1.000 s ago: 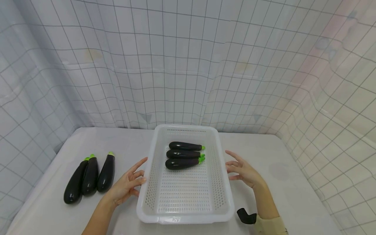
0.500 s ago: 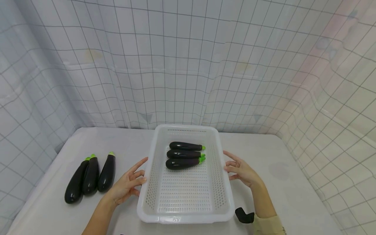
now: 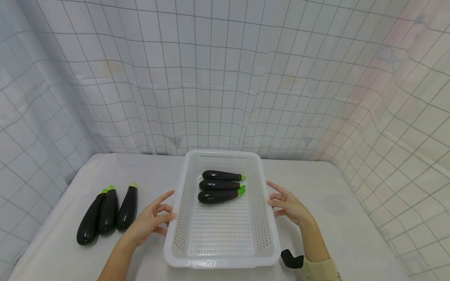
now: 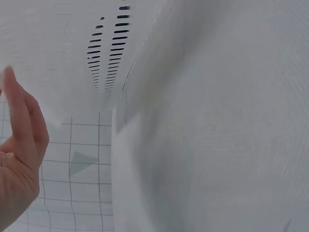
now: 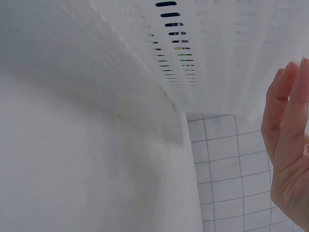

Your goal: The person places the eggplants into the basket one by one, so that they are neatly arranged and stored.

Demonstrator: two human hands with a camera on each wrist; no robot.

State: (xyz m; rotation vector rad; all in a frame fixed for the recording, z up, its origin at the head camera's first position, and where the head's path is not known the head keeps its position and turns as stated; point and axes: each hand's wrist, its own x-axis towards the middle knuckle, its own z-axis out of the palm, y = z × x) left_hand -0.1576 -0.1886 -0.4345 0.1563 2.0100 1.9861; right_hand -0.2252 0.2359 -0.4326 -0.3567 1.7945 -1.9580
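Observation:
A white perforated plastic basket (image 3: 221,238) stands on the table between both hands. Three dark eggplants with green stems lie crosswise in its far half, the nearest eggplant (image 3: 216,196) below the other two. At the basket's left side is my left hand (image 3: 149,220), thumb at the rim and index finger extended. My right hand (image 3: 290,205) is at the opposite side, its fingertips by the rim with fingers loosely bent. Neither hand curls round the rim. In the wrist views the left hand (image 4: 19,150) and right hand (image 5: 289,135) appear beside the perforated walls; exact contact is hard to tell.
Three more eggplants lie on the white table (image 3: 337,218) at the left, the closest eggplant (image 3: 127,208) near my left forearm. A small black object (image 3: 292,259) is by the right sleeve. Grid-patterned curtains (image 3: 218,78) surround the table's back and sides.
My right hand has moved slightly left, closer to the basket's right rim. The left hand, the basket and the eggplants look nearly unmoved.

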